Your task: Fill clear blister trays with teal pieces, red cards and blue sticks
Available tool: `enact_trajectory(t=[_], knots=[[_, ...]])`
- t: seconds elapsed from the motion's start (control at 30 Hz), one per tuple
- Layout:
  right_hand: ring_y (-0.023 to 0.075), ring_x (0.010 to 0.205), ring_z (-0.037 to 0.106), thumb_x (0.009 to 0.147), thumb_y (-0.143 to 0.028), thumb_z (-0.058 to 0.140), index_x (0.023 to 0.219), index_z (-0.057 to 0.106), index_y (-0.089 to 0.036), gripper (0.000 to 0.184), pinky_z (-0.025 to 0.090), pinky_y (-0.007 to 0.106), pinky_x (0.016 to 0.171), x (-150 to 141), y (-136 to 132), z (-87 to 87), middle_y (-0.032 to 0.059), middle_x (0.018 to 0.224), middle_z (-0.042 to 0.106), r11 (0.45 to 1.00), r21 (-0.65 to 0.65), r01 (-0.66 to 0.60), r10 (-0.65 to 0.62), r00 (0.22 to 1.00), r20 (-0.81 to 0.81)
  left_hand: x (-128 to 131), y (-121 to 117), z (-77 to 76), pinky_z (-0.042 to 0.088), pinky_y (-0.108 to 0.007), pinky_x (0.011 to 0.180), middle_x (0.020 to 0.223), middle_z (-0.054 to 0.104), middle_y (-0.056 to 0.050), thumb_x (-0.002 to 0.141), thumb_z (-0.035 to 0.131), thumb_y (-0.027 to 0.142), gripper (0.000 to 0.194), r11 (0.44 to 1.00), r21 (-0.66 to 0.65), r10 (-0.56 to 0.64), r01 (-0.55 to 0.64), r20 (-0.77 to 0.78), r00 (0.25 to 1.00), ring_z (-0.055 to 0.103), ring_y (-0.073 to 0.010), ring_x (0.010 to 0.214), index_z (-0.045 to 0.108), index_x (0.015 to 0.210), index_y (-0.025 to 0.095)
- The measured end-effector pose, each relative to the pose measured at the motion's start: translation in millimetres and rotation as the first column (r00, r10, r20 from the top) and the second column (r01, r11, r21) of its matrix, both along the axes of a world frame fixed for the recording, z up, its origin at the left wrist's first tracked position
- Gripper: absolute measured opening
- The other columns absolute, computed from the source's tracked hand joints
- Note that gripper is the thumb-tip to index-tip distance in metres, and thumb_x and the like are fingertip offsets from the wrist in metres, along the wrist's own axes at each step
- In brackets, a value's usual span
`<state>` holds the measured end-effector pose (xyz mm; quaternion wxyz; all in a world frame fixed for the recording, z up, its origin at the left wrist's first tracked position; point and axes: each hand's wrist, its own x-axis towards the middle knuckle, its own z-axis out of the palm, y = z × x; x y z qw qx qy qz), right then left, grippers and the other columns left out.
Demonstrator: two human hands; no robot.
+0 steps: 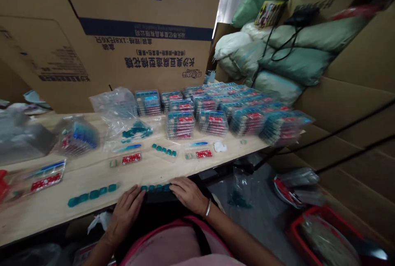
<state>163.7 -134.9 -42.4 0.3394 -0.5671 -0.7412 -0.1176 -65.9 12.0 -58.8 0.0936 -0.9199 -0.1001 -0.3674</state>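
At the table's front edge, a short row of teal, cube-like pieces [156,188] lies between my two hands. My left hand [129,204] pinches the row's left end, its fingers close together. At the other end, my right hand [189,194] has thumb and fingers closed on the row; a bracelet circles that wrist. To the left on the wood lies a similar teal row [92,195]. Just beyond my hands, a clear tray [164,151] holds more teal pieces, between two clear trays with red, white-spotted packets [131,158] and blue sticks.
Stacks of filled clear trays [180,125] cover the table's back and right. A clear bag [115,105] and loose teal pieces [137,131] sit mid-table. A large carton [138,77] stands behind. Right of the table are sacks [296,60] and a red crate [296,233] on the floor.
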Motion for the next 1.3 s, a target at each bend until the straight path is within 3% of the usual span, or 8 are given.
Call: enact_trajectory(t=[0.17,0.33,0.5,0.67,0.8,0.93,1.03,1.3], knots=[[0.0178,0.101,0.06,0.088,-0.01,0.052,0.112,0.057,-0.016,0.025,0.051,0.034,0.087,24.2,-27.5,16.4,0.0109,0.106,0.066,0.987,0.158,0.029,-0.021,0.999,-0.049,32.9,-13.8,29.2,0.056,-0.033,0.079,0.103,0.069,-0.007,0.085,0.048,0.009,0.032,0.99,-0.024,-0.137,0.138,0.045,0.99,0.065,-0.0219,0.098,0.059,0.111,0.021],[0.0188,0.1,0.06,0.087,-0.007,0.053,0.122,0.053,-0.021,0.038,0.051,0.036,0.084,75.6,-58.5,43.5,0.0104,0.105,0.065,0.977,0.154,0.149,-0.137,0.987,-0.084,102.9,-20.7,59.7,0.053,-0.035,0.088,0.107,0.066,-0.012,0.085,0.048,0.006,0.027,0.958,-0.082,-0.27,0.275,0.07,0.96,0.059,-0.023,0.11,0.06,0.107,0.016],[0.0193,0.097,0.062,0.089,-0.017,0.052,0.121,0.051,-0.024,0.033,0.052,0.035,0.082,128.6,-55.5,57.5,0.0084,0.104,0.065,0.958,0.049,0.282,-0.248,0.903,-0.35,176.5,-9.6,96.8,0.053,-0.029,0.082,0.099,0.066,-0.008,0.089,0.044,0.014,0.02,0.866,-0.404,-0.313,0.296,0.025,0.95,0.063,-0.0167,0.095,0.059,0.103,0.018],[0.0152,0.073,0.063,0.088,-0.027,0.052,0.132,0.038,-0.018,0.047,0.054,0.029,0.067,173.1,-16.0,41.4,0.0071,0.096,0.065,0.921,-0.205,0.332,-0.38,0.645,-0.663,236.2,20.6,101.8,0.053,-0.027,0.069,0.083,0.065,-0.002,0.085,0.049,0.015,0.031,0.659,-0.751,-0.208,-0.043,-0.237,0.949,0.064,-0.0144,0.071,0.052,0.116,0.017],[0.0178,0.079,0.061,0.086,-0.025,0.051,0.12,0.052,-0.014,0.036,0.053,0.035,0.077,187.6,9.9,25.4,0.0109,0.104,0.059,0.845,-0.314,0.432,-0.534,0.69,-0.489,266.8,35.7,83.8,0.051,-0.029,0.079,0.106,0.063,-0.009,0.076,0.055,0.009,0.036,0.692,-0.654,-0.074,-0.306,-0.486,0.871,0.064,-0.018,0.086,0.057,0.111,0.015],[0.0244,0.106,0.054,0.089,-0.024,0.045,0.111,0.06,-0.014,0.029,0.046,0.041,0.094,177.6,16.3,19.9,0.0147,0.114,0.054,0.789,-0.277,0.548,-0.609,0.755,-0.243,277.4,28.7,71.6,0.049,-0.03,0.086,0.105,0.062,-0.01,0.074,0.052,0.004,0.031,0.715,-0.604,-0.053,-0.351,-0.548,0.834,0.063,-0.0197,0.094,0.061,0.101,0.015],[0.0277,0.112,0.049,0.091,-0.03,0.045,0.111,0.062,-0.016,0.03,0.042,0.045,0.097,171.2,12.6,16.4,0.015,0.122,0.054,0.811,-0.245,0.532,-0.562,0.824,-0.071,270.6,17.8,74.3,0.049,-0.03,0.084,0.103,0.062,-0.009,0.076,0.05,0.003,0.03,0.713,-0.59,-0.036,-0.379,-0.57,0.821,0.063,-0.0184,0.092,0.061,0.101,0.015],[0.0286,0.105,0.055,0.094,-0.03,0.039,0.107,0.064,-0.014,0.032,0.044,0.046,0.089,170.9,22.0,18.1,0.0149,0.111,0.063,0.884,-0.132,0.448,-0.449,0.893,0.026,181.2,-4.3,73.0,0.048,-0.046,0.087,0.105,0.06,-0.012,0.079,0.057,0.019,0.021,0.774,-0.493,0.152,-0.397,-0.464,0.873,0.056,-0.0275,0.101,0.059,0.1,0.016]])
